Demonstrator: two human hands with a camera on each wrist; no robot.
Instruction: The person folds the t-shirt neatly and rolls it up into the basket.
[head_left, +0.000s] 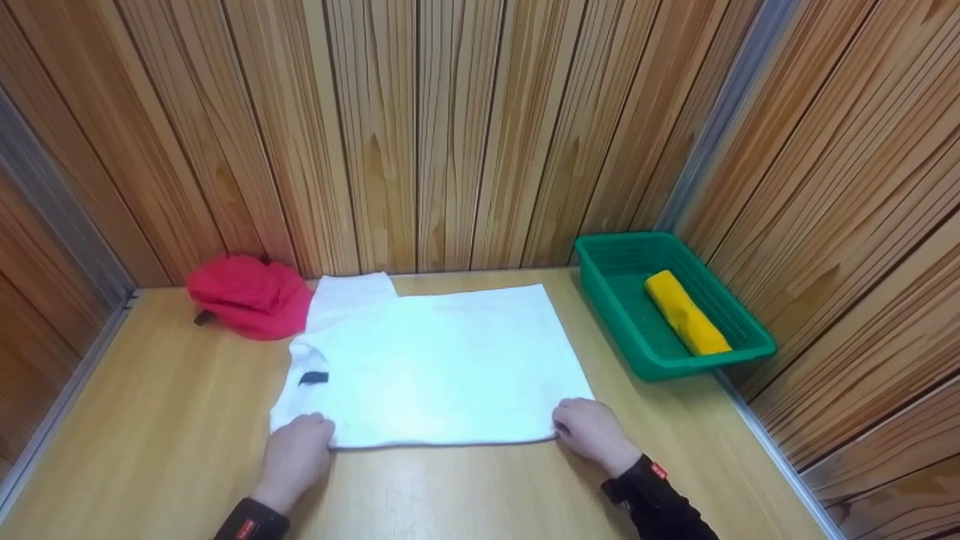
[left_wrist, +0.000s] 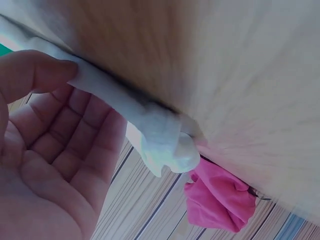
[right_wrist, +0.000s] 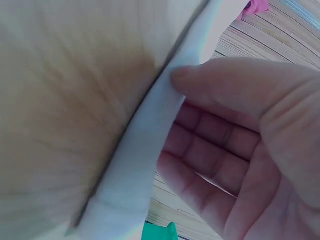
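A white T-shirt [head_left: 442, 360] lies spread flat on the table, its neck end with a small dark label [head_left: 313, 377] to the left and one sleeve [head_left: 356, 292] pointing to the back. At the near edge by the neck end, my left hand [head_left: 298, 454] pinches the cloth. My right hand [head_left: 592, 431] pinches the same edge at its right corner. The left wrist view shows the left thumb [left_wrist: 55, 72] on the shirt's edge, fingers over its upper side. Likewise the right thumb [right_wrist: 200, 80] presses the edge, with the fingertips partly hidden behind the cloth.
A crumpled red cap-like cloth item [head_left: 251, 296] lies at the back left, against the shirt. At the right stands a green plastic basket [head_left: 611, 322] with a rolled yellow cloth [head_left: 686, 315] in it. Wood-patterned walls [head_left: 450, 135] close off the table's back and sides.
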